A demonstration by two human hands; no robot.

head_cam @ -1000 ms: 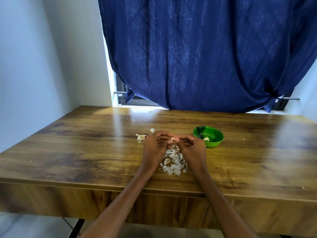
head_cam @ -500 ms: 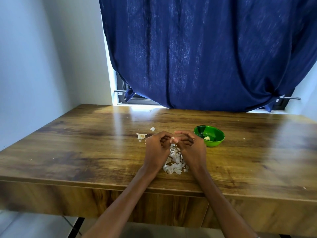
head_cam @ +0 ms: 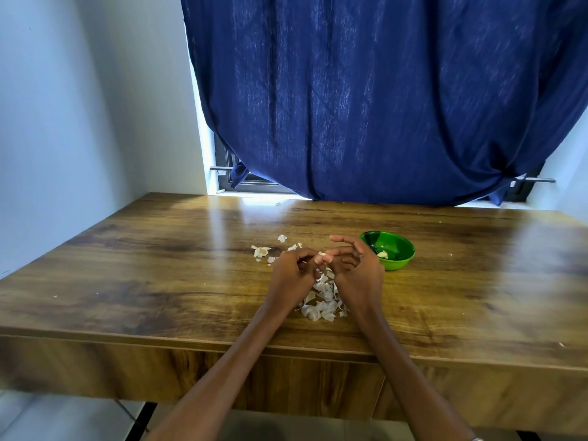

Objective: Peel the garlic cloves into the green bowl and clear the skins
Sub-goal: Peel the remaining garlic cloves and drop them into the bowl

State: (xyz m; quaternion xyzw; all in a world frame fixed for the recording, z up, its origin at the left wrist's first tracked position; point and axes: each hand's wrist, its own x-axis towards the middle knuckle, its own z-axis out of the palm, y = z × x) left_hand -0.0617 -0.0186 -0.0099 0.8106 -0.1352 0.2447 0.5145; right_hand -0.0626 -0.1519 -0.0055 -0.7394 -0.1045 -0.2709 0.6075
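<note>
Green bowl (head_cam: pixel 401 258) unmarked; both hands pinch garlic clove (head_cam: pixel 322 256).

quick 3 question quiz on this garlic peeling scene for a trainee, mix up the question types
1. True or false: the green bowl sits on the table to the right of both hands.
2. Multiple choice: where is the largest pile of garlic skins? A) inside the bowl B) on the table between the wrists C) on the window sill
3. Fill in: the left hand and right hand work a garlic clove between their ____.

Key
1. True
2. B
3. fingertips
</note>
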